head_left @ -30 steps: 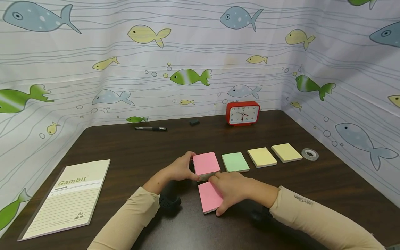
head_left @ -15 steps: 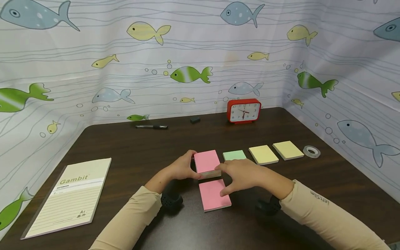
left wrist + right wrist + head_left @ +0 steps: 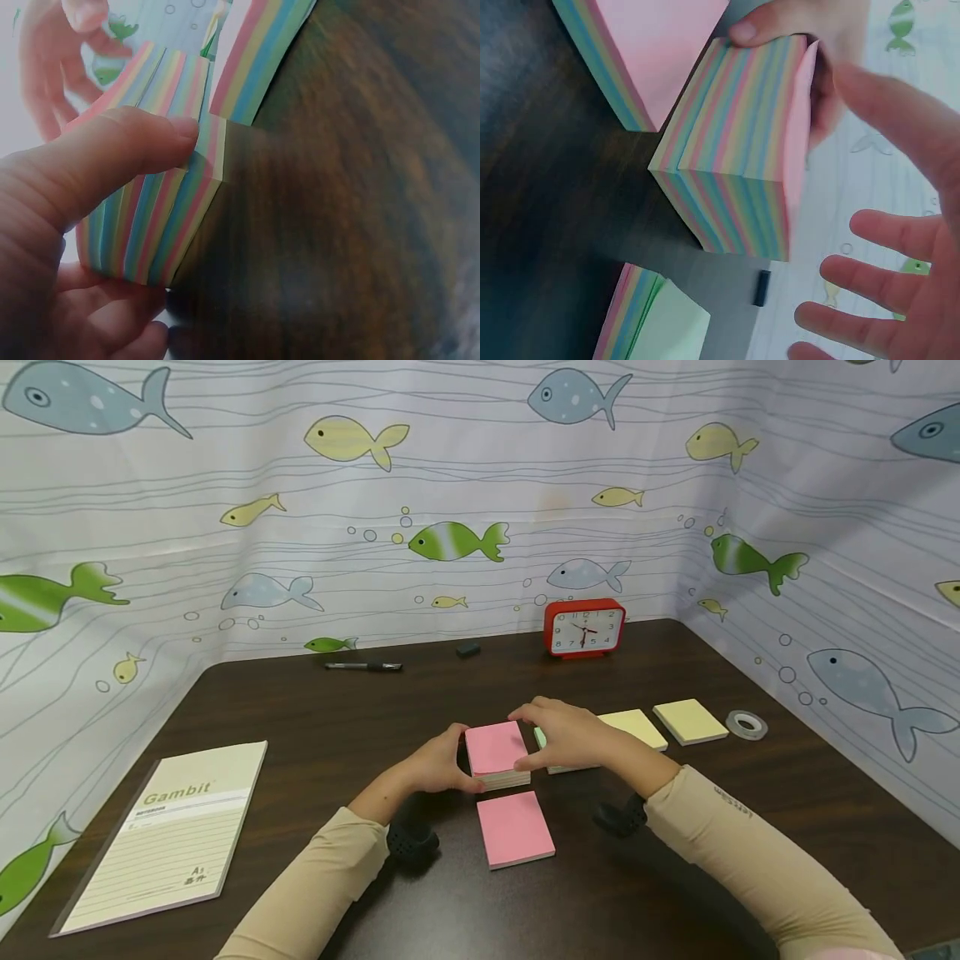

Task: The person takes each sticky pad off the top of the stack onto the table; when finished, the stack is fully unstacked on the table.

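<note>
A stack of pink-topped sticky note pads [image 3: 497, 747] with multicoloured striped edges stands mid-table. My left hand [image 3: 431, 766] grips its left side, the thumb [image 3: 142, 142] pressed along the front edge and the fingers curled round behind. To the right of the stack my right hand [image 3: 566, 735] is spread, its thumb [image 3: 889, 105] close by the pink top sheet and its fingers apart. A single pink sticky note pad [image 3: 516, 829] lies flat just in front of the stack. My right hand partly covers a green sticky note pad [image 3: 671, 322] in the head view.
Two yellow pads [image 3: 637, 729] lie in a row to the right, then a tape roll [image 3: 732, 727]. At the back are a pen [image 3: 363, 666], a small dark block [image 3: 468, 650] and a red clock [image 3: 585, 628]. A notebook [image 3: 161, 827] lies at the left.
My right hand has left the front pink pad, which now shows fully, and moved up and away to the stack's right side. The left hand keeps its grip on the stack.
</note>
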Tool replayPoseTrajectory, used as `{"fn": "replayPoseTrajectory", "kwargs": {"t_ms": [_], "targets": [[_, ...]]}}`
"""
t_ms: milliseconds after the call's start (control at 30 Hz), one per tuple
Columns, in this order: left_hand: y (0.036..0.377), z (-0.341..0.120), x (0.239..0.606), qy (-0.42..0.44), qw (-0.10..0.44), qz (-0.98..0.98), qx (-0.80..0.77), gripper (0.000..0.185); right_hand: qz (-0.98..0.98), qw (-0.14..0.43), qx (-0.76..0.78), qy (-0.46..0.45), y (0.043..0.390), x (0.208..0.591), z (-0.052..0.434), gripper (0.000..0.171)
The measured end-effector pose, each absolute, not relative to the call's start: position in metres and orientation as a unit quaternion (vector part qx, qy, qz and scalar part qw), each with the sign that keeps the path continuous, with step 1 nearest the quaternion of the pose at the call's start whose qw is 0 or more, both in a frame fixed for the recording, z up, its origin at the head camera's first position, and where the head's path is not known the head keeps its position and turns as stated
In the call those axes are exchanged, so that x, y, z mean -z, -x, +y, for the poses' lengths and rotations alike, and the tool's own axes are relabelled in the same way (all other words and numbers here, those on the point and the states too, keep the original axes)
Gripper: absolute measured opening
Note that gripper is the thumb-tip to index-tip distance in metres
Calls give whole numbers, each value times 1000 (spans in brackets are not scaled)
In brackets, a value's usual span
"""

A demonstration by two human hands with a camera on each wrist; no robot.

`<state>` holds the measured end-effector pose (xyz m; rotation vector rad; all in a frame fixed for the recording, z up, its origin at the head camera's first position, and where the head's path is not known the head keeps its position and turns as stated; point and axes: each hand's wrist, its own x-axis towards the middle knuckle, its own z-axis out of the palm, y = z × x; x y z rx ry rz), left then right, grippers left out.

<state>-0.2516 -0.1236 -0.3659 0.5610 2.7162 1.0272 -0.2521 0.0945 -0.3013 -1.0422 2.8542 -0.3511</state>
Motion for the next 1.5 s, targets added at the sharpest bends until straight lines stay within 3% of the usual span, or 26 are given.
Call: {"fn": "replayPoseTrajectory", "kwargs": {"t_ms": [267,433,800,1500], "targets": [[252,-123,369,-195,86,919,-332,88,921,125,70,362,274,316,68,90],[254,-123,368,-194,83,922,-323,87,919,156,48,358,282,320,55,92],[254,-123,368,-184,75,921,-335,86,924,128,11,360,287,321,53,80],[254,-123,365,-186,84,927,-315,87,937,126,42,322,272,317,96,87]]}}
